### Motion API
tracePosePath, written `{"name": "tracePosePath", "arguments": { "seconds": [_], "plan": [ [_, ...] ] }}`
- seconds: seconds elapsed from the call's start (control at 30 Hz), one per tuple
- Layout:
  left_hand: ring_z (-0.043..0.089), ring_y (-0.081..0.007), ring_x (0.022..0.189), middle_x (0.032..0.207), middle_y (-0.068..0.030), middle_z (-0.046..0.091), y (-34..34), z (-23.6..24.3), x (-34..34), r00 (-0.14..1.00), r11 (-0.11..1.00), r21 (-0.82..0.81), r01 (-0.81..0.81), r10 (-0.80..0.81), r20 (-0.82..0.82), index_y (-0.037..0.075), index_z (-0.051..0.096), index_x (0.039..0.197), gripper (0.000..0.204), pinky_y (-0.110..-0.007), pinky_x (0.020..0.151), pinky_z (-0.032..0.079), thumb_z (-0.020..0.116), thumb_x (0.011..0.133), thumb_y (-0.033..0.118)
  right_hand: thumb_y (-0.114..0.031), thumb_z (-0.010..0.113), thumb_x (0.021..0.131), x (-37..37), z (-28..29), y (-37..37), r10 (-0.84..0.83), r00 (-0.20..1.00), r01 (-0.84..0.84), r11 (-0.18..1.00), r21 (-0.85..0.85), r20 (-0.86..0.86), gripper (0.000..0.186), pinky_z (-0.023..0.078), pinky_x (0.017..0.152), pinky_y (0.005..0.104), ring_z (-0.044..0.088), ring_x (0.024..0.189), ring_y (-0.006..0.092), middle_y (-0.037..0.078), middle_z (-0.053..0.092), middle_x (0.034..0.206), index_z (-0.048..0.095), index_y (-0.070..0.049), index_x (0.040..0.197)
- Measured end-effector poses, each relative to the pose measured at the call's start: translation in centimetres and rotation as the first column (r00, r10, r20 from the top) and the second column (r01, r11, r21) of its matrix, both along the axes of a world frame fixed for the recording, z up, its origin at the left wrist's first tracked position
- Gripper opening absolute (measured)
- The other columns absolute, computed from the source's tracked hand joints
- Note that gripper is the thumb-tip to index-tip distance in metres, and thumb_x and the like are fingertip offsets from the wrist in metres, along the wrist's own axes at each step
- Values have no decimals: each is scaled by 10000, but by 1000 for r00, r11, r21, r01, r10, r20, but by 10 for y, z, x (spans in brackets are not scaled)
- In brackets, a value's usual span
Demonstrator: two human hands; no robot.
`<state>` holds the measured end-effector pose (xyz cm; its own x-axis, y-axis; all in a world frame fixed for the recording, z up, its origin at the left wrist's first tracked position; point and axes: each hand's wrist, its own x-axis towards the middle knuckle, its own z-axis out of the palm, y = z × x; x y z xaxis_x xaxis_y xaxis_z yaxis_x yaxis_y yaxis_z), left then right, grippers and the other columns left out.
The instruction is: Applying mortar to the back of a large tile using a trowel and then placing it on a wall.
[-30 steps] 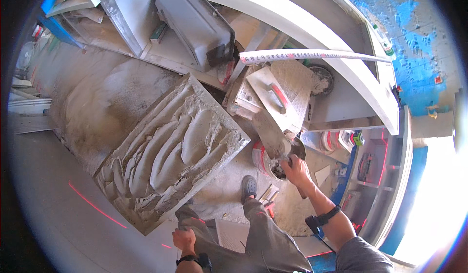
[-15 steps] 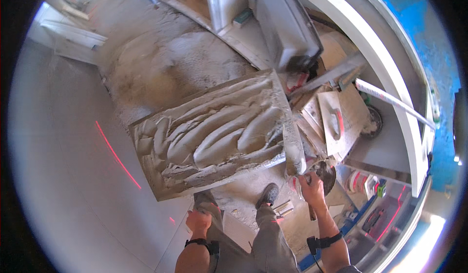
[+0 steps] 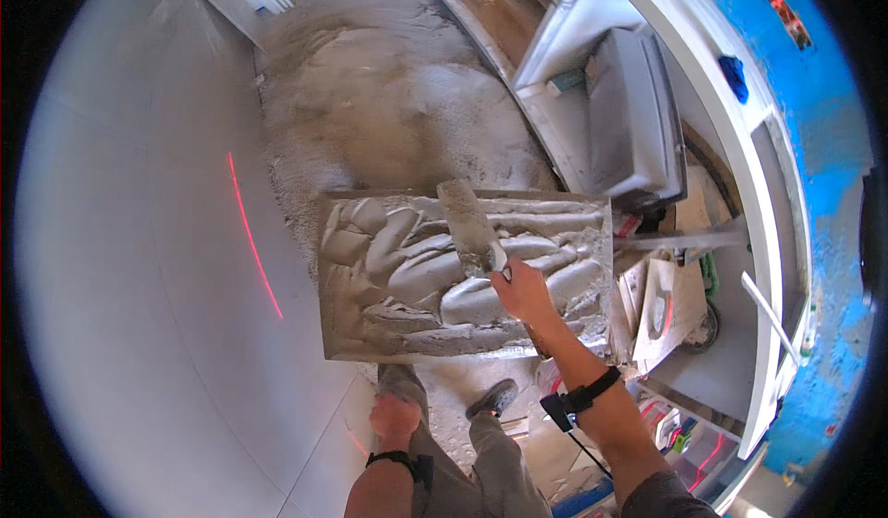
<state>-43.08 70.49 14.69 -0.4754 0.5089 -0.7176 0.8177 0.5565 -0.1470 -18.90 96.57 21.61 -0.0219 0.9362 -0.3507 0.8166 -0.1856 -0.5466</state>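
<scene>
My right hand is closed around the handle of a flat trowel. Its long grey blade is smeared with mortar and lies over the far middle of a large rectangular slab. Wet grey mortar covers most of the slab in thick, curved ridges. What supports the slab from below is hidden. Down by my left knee, my left hand is curled into a fist, apart from the slab; its inside does not show.
A smooth grey tiled wall carrying a red laser line rises at left. Beyond the slab lies dusty, rough ground. To the right are a grey tub, another trowel with a red handle, and a curved-looking white frame.
My right hand has brought the trowel from beyond the slab's right edge leftward over the mortar. The whole view has turned, so the slab appears straighter. My left hand stays by the knee.
</scene>
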Motion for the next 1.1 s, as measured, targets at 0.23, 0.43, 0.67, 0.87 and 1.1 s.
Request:
{"name": "tracePosePath", "arguments": {
  "seconds": [0.23, 0.43, 0.67, 0.87, 1.1],
  "plan": [
    [688, -344, 988, 1143, -187, 657, 5, -1, -20, 990, 991, -23, -135, 136, 37, 46, 703, 1044, 436, -441, 836, 556, 586, 835, 410, -283, 566, 869, -70, 25, 107, 386, 881, -390, 920, -40, 274, 387, 529, 825, 559, 670, 894, 465, 291, 682, 906, 613, 45, 1070],
    [687, -356, 982, 1143, -202, 662, 25, 8, -25, 988, 990, -1, -138, 138, 72, 51, 733, 973, 403, -443, 838, 555, 602, 814, 398, -213, 546, 854, -107, 11, 133, 500, 815, -414, 856, -309, 292, 343, 540, 874, 520, 672, 992, 439, 259, 698, 1007, 660, 16, 1082],
    [682, -356, 994, 1119, -195, 659, 24, 2, -33, 988, 988, 69, -138, 133, 79, 60, 718, 1033, 439, -446, 846, 554, 618, 816, 429, -257, 550, 873, -73, -4, 127, 205, 853, -129, 974, -186, 480, 340, 535, 878, 545, 662, 1014, 435, 274, 679, 1058, 639, -4, 1082],
    [676, -352, 1025, 1186, -190, 638, 32, 8, -36, 987, 991, 12, -135, 134, 94, 35, 697, 1088, 511, -451, 862, 552, 599, 831, 465, -227, 554, 853, -158, 19, 73, 370, 883, -365, 928, -72, 289, 259, 552, 781, 554, 691, 864, 439, 253, 694, 880, 648, -6, 951],
    [671, -344, 1046, 1224, -192, 627, 26, 4, -30, 985, 993, -7, -119, 119, 122, 48, 675, 1152, 533, -453, 881, 544, 588, 837, 470, -126, 518, 902, -194, 16, 40, 454, 825, -479, 878, -11, 337, 165, 573, 673, 503, 715, 784, 377, 200, 708, 844, 619, -10, 963]
  ]
}}
